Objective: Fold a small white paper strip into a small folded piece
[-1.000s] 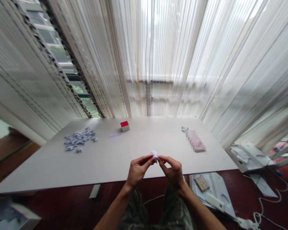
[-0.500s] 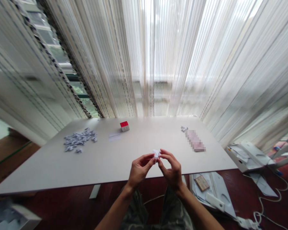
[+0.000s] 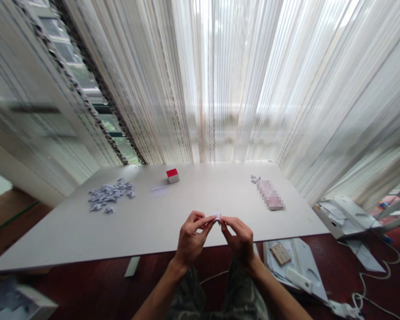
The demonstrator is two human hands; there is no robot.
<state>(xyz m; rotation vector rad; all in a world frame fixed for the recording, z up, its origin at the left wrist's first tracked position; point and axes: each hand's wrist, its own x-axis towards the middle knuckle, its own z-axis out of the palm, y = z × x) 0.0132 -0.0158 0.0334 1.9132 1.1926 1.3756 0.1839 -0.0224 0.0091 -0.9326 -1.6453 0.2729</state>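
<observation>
A small piece of folded white paper (image 3: pixel 218 216) is pinched between my two hands, just above the front part of the white table (image 3: pixel 146 231). My left hand (image 3: pixel 192 233) grips its left side between thumb and fingertips. On its right side, the thumb and fingers of my right hand (image 3: pixel 239 235) are closed as well. Fingertips cover much of the paper, so its exact shape is hard to make out. Far to the left lies a heap of small folded paper pieces (image 3: pixel 110 194).
Toward the back stands a red-topped puzzle cube (image 3: pixel 173 176), with flat paper strips (image 3: pixel 159 191) near it. On the right are a few folded paper pieces (image 3: pixel 255 179) beside a pixelated pinkish item (image 3: pixel 271 195). Boxes of papers (image 3: pixel 345 218) and a white cable (image 3: pixel 363 284) sit off the table.
The paper shows less between my fingertips than before. My right index finger has come down and lies flatter, and the fingers of both hands have closed in around the paper.
</observation>
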